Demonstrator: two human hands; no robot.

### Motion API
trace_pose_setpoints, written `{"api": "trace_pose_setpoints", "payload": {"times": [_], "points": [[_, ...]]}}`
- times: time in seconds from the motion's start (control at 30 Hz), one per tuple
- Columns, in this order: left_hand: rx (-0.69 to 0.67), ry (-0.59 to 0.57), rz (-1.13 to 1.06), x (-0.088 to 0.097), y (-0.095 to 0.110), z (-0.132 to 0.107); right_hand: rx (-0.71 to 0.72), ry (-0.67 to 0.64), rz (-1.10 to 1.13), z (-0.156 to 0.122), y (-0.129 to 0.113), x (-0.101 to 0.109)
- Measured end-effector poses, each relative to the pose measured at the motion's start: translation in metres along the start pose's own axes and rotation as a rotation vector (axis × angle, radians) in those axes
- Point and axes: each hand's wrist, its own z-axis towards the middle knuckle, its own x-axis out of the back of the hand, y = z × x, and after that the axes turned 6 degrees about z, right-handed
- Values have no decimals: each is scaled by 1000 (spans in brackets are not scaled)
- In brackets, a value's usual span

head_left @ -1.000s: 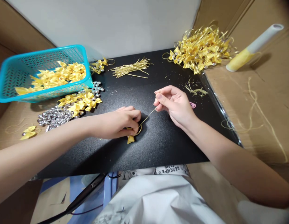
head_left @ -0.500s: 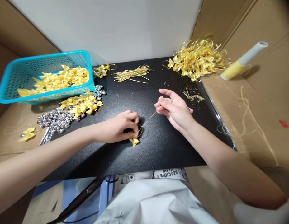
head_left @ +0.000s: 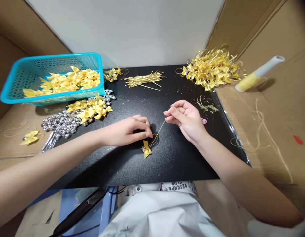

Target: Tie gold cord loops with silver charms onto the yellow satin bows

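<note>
A: State of left hand (head_left: 128, 131)?
B: Lying on the desk (head_left: 182, 158), well right of the basket (head_left: 56, 96) and nearer the body. Pressed together at the fingers, tips down on the loop of gold thread (head_left: 160, 129). Cannot see the thumb, so cannot tell whether pinching or only pressing.
A: And right hand (head_left: 187, 118)?
B: Further right of the basket again, lifted slightly. Pinching the thread's free end between thumb and forefinger.
A: Location of yellow bow (head_left: 147, 152)?
B: Flat on the desk, right of the basket, just beside the left fingertips, inside the loop's near end.
A: Step in hand?
B: Probably cinching the loop at the bow's middle. Best to pull slow and straight along the thread, away from the basket. Press firmly with the left tips to stop the bow skidding. No jerking: likely to snap thin thread or crush ribbon.
A: Anything else?
B: silver bells (head_left: 60, 122) just in front of the basket, cut thread bundle (head_left: 145, 79) right of it, bow pile (head_left: 213, 67) far right.
</note>
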Motion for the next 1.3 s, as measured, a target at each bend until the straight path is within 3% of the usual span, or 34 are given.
{"api": "trace_pose_setpoints", "payload": {"times": [0.1, 0.17, 0.37, 0.53, 0.6, 0.67, 0.77, 0.87, 1.1, 1.3], "points": [[94, 131, -102, 6, 6, 8, 18, -19, 9, -1, -1, -1], [131, 158, -158, 6, 10, 15, 26, -41, 14, -1, -2, -2], [149, 49, -501, -5, 14, 37, 24, -47, -8, 2, -1, -1], [204, 106, -790, -13, 3, 41, -31, 3, -188, 13, -5, 13], [221, 163, -861, -16, -1, 41, 41, 68, -383, 15, -13, 24], [235, 225, -919, -18, -5, 42, 156, 121, -714, 12, -23, 37], [230, 275, -973, -22, -10, 43, 251, 88, -1363, 0, -35, 60], [189, 289, -993, -25, -15, 44, 250, 67, -1670, -12, -39, 76], [150, 317, -1033, -31, -20, 45, 179, -4, -1787, -18, -37, 80], [165, 335, -1086, -33, -21, 45, 143, -38, -1638, -23, -41, 71]]}}
